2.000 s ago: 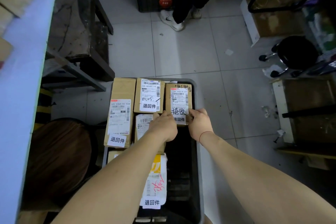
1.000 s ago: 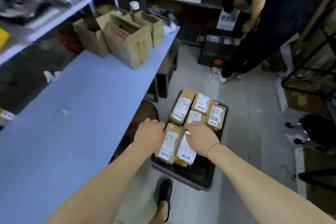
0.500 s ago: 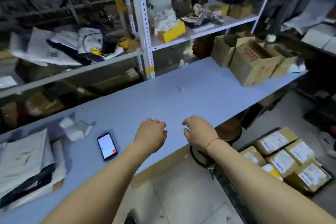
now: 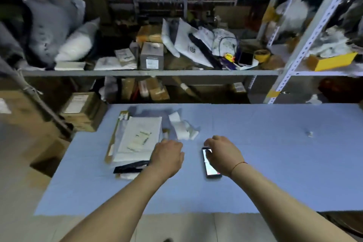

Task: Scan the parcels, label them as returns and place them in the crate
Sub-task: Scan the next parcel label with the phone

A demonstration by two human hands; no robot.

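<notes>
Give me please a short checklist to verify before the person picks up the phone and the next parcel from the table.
1. Phone reachable: ok. The phone lies flat on the blue table, screen lit, under the right hand.
2. Right hand grip on phone: cannot tell. The fingers are over its top end; whether they touch it is unclear.
3. Left hand free: ok. The left hand holds nothing and is beside the white mailer.
4. Next parcel available: ok. The mailer tops a small pile.
5. Label readable: cannot tell, blurred.
6. Crate in view: not ok.
</notes>
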